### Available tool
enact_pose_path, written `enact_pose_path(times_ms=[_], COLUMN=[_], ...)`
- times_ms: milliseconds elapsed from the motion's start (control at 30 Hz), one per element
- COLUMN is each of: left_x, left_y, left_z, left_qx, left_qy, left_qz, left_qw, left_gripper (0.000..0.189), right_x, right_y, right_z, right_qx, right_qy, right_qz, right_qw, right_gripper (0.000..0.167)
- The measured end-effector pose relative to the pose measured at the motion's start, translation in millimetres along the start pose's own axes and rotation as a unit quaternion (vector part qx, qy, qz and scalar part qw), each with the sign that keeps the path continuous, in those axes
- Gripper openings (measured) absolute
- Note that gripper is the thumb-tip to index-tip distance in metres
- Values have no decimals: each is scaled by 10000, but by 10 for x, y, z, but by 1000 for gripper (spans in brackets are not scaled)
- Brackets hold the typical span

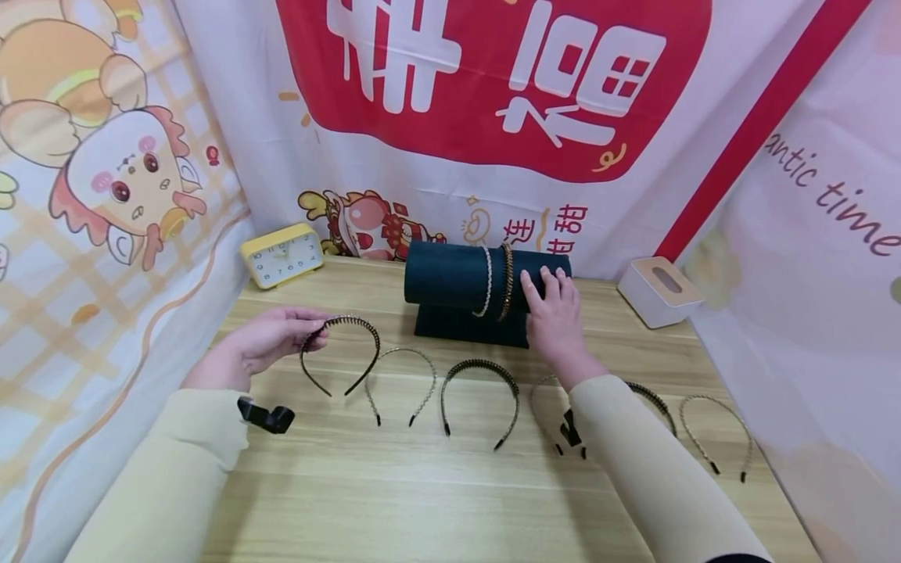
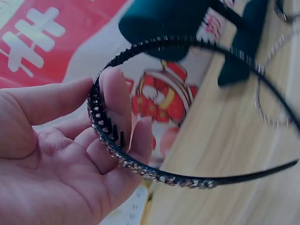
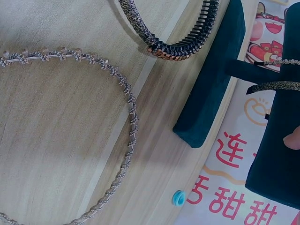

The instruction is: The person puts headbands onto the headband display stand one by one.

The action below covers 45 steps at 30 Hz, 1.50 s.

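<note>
My left hand (image 1: 278, 336) pinches a dark beaded headband (image 1: 378, 344) with comb teeth inside, between thumb and fingers at its curved top. In the left wrist view its beads (image 2: 154, 176) glitter, and its ends point away from the palm. My right hand (image 1: 556, 320) rests on the right end of a dark green padded roll stand (image 1: 446, 274), fingers spread and fairly straight. A pale headband (image 1: 489, 281) and a brown one (image 1: 507, 285) hang around the roll, left of that hand. The right wrist view shows only one fingertip (image 3: 293, 139) against the roll.
Several headbands lie in a row before the stand, including a thin silver one (image 1: 431, 367) and a dark toothed one (image 1: 486, 364). A yellow clock (image 1: 283, 255) stands back left, a tissue box (image 1: 660, 293) back right. A small turquoise ring-shaped item (image 3: 178, 198) sits near the table's back edge.
</note>
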<state>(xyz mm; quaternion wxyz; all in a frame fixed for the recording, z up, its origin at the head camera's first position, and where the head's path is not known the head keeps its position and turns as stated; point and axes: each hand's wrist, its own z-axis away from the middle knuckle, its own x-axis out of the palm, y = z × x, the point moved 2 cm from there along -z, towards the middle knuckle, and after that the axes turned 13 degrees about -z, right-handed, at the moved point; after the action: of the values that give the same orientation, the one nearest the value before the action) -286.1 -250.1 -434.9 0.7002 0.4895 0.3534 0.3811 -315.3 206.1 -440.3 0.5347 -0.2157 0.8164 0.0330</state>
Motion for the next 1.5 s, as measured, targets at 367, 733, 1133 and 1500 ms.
enact_pose_path(times_ms=[367,733,1133,1500], left_x=[216,484,640,717], left_y=[166,111,124,255], left_z=[-70,-337,-492,-664], left_qx=[920,1096,847,1232], left_qy=[-652,-474,-77,725], left_qz=[775,1324,1253,1657], left_qw=[9906,9840,9885,9758], left_gripper=[35,56,47,67], right_x=[-6,-6,-4,-3], right_y=[-21,-21,-18,-1], right_z=[1,1,6,10], right_qx=[23,21,39,40], right_qy=[-23,-2,-7,-17], right_qz=[-7,-39,-31,4], right_qw=[10000,10000,10000,10000], right_gripper=[75,76,77,76])
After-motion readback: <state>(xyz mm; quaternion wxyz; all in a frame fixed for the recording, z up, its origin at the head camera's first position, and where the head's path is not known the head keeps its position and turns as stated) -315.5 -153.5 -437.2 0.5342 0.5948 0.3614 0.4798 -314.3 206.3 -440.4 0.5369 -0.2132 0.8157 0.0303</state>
